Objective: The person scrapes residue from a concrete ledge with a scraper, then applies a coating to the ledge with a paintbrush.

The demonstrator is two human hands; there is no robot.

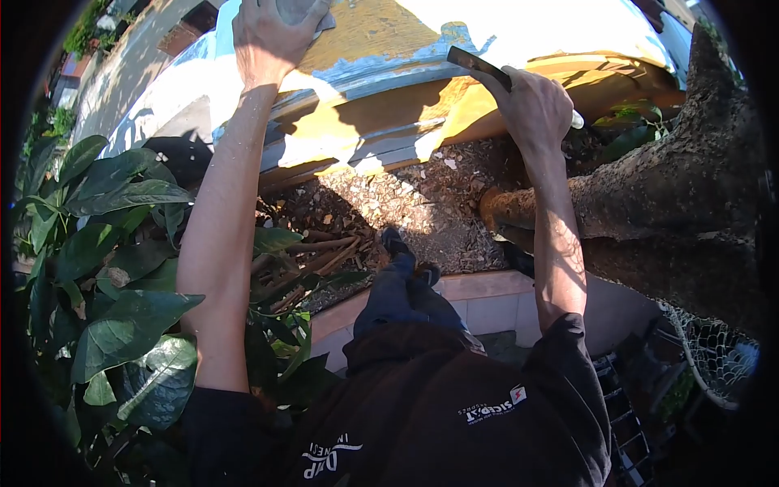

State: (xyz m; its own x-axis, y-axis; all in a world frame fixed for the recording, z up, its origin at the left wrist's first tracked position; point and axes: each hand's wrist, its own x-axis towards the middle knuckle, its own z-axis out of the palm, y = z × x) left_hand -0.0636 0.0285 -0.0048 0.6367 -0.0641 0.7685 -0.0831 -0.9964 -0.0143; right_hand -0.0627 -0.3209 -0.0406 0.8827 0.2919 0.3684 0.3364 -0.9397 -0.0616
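Two hands work the boat hull (381, 89): my left hand (272, 36) presses flat on the flaking blue-and-yellow paint near the top edge, gripping nothing, while my right hand (535, 109) is wrapped tight around the scraper (479, 66), its blade laid against the hull's blue band. I judge the stroke goes best with the blade at a shallow angle and pressure steady, with the left hand bracing clear of the blade path. Below lie wood chips (406, 203) and a tree trunk (649, 203).
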